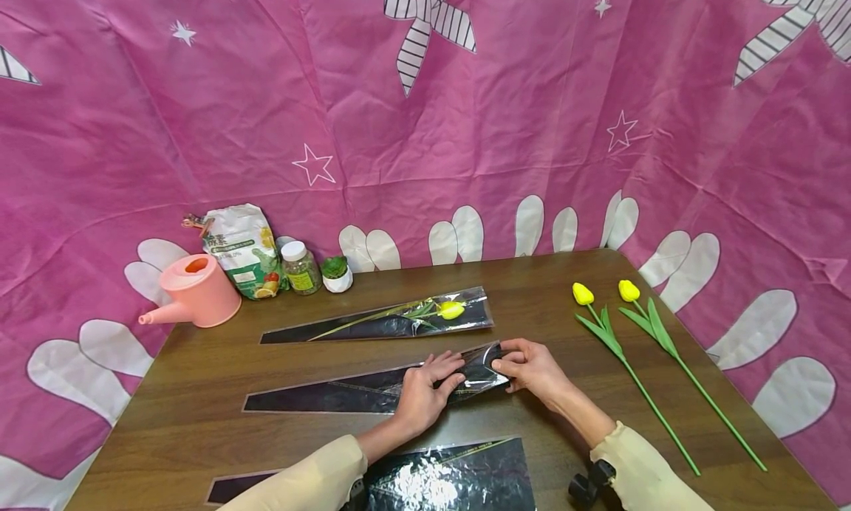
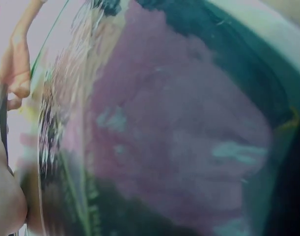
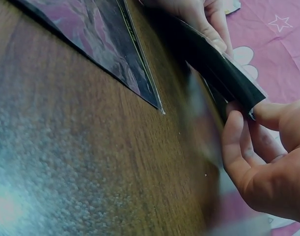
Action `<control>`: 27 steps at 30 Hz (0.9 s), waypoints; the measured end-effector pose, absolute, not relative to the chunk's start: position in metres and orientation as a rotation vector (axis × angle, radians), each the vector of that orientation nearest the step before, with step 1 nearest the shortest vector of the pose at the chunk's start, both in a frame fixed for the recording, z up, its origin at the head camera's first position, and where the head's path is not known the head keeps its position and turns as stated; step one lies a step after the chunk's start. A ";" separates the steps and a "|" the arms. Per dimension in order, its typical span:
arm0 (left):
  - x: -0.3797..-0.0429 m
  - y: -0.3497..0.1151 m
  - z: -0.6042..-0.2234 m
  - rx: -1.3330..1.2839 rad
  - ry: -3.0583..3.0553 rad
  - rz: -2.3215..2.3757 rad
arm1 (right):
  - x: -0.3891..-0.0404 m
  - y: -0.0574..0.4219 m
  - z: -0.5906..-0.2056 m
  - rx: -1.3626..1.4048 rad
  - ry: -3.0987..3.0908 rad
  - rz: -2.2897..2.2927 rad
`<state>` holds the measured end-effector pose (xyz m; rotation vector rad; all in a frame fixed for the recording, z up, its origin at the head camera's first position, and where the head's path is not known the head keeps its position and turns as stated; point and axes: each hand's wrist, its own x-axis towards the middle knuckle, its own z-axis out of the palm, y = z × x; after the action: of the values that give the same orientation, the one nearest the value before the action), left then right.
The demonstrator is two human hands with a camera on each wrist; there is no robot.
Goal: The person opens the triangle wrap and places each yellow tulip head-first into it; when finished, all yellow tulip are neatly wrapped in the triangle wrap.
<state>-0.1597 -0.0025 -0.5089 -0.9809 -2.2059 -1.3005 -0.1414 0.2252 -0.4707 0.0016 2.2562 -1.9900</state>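
A long, tapered black flower sleeve with a clear glossy front [image 1: 346,391] lies across the middle of the table. My left hand [image 1: 423,394] rests on it, fingers laid over its upper part. At the wide right end, my right hand [image 1: 537,372] pinches the sleeve's edge between thumb and fingers; in the right wrist view that end is lifted off the table. Behind it lies another sleeve [image 1: 372,326] with a yellow tulip [image 1: 451,310] inside. Nearer me, a wide glossy sleeve [image 1: 459,470] is partly covered by my left arm.
Two loose yellow tulips [image 1: 583,295] [image 1: 629,291] lie on the right of the wooden table [image 1: 166,400]. At the back left stand a pink watering can [image 1: 202,297], a printed bag [image 1: 242,249], a lidded jar [image 1: 302,271] and a small potted plant [image 1: 337,275]. A pink curtain hangs behind.
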 end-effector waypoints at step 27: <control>-0.161 -0.004 -0.509 -0.953 -2.064 -1.449 | -0.145 0.235 -0.479 -0.056 2.032 -2.081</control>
<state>-0.1614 -0.0038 -0.5091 -0.9527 -2.0642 -1.4488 -0.1455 0.2354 -0.4790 -0.0560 2.0318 -2.0809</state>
